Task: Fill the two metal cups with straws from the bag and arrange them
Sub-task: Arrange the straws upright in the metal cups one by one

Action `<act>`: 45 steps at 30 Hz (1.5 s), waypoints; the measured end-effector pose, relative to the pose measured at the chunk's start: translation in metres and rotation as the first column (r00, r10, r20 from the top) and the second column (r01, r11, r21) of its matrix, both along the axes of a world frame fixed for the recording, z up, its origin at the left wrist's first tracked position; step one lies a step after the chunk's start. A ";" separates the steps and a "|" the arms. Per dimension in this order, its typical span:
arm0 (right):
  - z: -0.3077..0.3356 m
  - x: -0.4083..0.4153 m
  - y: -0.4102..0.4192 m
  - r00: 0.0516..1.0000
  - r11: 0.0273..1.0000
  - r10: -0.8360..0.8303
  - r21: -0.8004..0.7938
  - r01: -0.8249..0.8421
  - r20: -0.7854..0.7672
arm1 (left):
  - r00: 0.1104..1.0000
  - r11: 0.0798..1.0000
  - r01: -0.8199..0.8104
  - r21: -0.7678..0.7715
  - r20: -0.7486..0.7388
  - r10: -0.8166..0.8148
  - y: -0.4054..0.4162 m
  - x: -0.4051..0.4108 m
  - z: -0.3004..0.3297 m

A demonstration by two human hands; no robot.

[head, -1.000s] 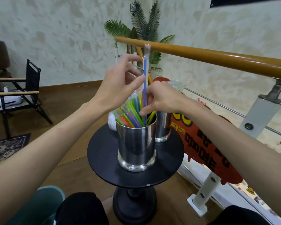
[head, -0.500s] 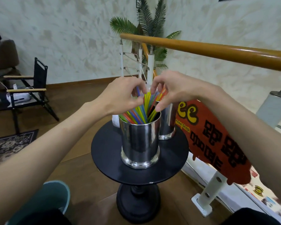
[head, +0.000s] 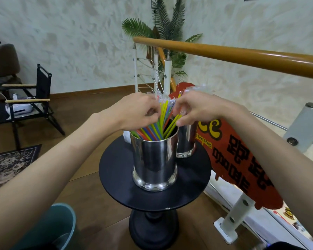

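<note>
You are pinching the straws (head: 163, 121) in the near cup (head: 154, 161) on the desk (head: 116, 170) with both your left hand (head: 135, 110) and right hand (head: 197, 107), gripping these light, bendy, slippery wrapped sticks near their tops.

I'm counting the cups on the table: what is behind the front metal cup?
Behind the front cup, to its right, a second metal cup stands on the round table. The right hand covers its top, so its contents can't be seen. Something white peeks out behind the left side.

Mirror-polished metal cup (head: 154, 164) on matt black table (head: 116, 170).
</note>
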State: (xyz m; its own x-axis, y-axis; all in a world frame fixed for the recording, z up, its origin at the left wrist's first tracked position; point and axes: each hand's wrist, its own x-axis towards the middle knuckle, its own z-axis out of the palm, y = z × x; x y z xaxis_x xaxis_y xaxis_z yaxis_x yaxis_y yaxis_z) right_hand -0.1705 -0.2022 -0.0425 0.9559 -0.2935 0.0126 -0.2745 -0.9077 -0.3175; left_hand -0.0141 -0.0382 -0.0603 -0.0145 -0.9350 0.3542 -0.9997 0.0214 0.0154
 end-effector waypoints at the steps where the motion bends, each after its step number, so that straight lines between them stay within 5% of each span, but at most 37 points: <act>1: -0.001 0.001 -0.001 1.000 1.000 0.000 0.021 -0.001 0.018 | 1.000 1.000 -0.001 -0.010 -0.006 0.000 0.000 0.001 0.000; 16: -0.028 0.011 0.005 0.962 0.952 0.070 0.270 -0.144 0.265 | 0.979 0.991 0.090 -0.096 -0.174 -0.106 -0.008 0.007 -0.011; 26: -0.039 0.020 0.008 0.938 0.978 0.020 0.190 -0.091 0.347 | 0.988 0.988 0.069 -0.137 -0.125 -0.086 -0.014 0.017 -0.015; 32: -0.045 0.020 0.018 0.896 0.975 -0.011 0.203 -0.088 0.444 | 0.966 0.977 0.074 -0.202 -0.229 -0.120 -0.016 0.024 -0.020; 38: -0.032 0.009 0.011 0.916 0.962 -0.019 0.257 -0.093 0.401 | 0.973 0.977 0.073 -0.201 -0.199 -0.114 -0.003 0.029 -0.015; 45: -0.034 0.004 0.009 0.946 0.991 0.056 0.098 -0.091 0.319 | 0.975 0.991 0.051 -0.125 -0.211 -0.076 0.007 0.030 -0.003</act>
